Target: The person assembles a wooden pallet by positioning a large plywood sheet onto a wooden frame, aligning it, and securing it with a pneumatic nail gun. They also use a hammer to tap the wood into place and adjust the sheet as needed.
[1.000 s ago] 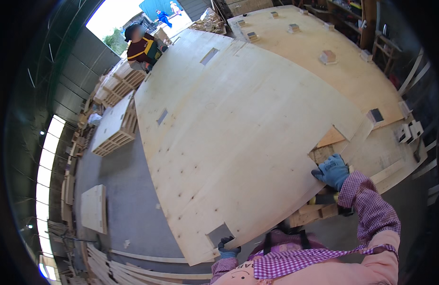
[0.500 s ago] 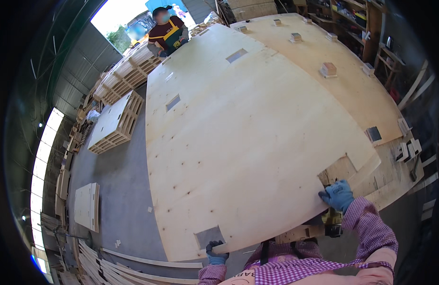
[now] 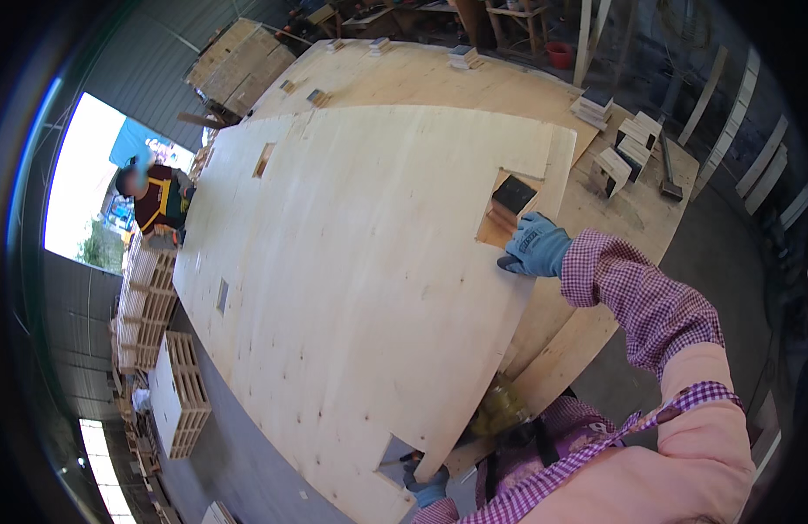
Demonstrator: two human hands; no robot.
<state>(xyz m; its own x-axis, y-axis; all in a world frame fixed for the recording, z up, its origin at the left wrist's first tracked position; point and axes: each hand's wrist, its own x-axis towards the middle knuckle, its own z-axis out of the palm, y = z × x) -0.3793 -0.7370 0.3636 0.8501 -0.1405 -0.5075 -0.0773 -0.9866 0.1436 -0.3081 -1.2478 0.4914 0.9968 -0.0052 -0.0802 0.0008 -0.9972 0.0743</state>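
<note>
A large pale plywood sheet [image 3: 352, 244] with rectangular cutouts spans the middle, lying partly over another sheet that has wooden blocks on it. My right hand [image 3: 537, 247], in a blue work glove, grips the strip between a cutout and the near edge. Through that cutout a dark-topped block [image 3: 514, 194] shows. Lower down, my gloved left hand [image 3: 428, 482] is closed around the sheet's edge at the near-left cutout. A co-worker [image 3: 155, 196] in a dark top and apron stands at the far end of the sheet, hands near its edge.
Stacked wooden blocks [image 3: 610, 172] and a hammer [image 3: 671, 188] lie on the worktable [image 3: 635, 210] at right. Pallet-like stacks [image 3: 190, 393] stand on the floor to the left. Timber strips [image 3: 705, 92] lean at the far right. A red bucket [image 3: 559, 55] stands beyond the table.
My view has turned to the right. The plywood sheet has shifted over the blocks, so one now shows inside the cutout by my right hand. Both hands keep their hold.
</note>
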